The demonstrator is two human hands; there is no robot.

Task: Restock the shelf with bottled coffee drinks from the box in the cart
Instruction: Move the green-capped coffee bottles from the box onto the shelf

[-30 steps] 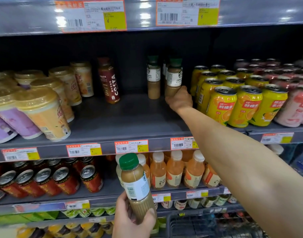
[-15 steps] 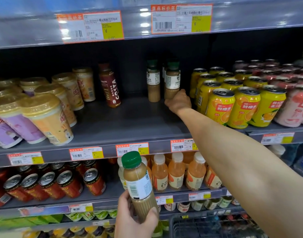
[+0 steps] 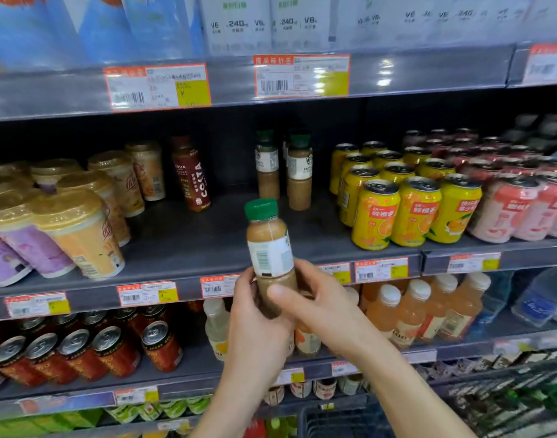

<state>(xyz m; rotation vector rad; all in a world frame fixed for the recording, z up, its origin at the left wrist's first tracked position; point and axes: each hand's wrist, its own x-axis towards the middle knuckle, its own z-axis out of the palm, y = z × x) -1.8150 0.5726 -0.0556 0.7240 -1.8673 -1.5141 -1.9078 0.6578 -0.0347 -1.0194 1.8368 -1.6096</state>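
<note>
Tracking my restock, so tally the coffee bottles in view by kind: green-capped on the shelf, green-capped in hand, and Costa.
Shelf bottles: 3, the third mostly hidden behind the other two
Held bottle: 1, gripped by left hand and right hand
Costa bottle: 1
Total: 5

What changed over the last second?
The right hand let go of the shelved coffee bottle, pulled back and now grips the green-capped bottle alongside the left hand, which raised it. The shelved bottle and yellow cans stayed put.
</note>
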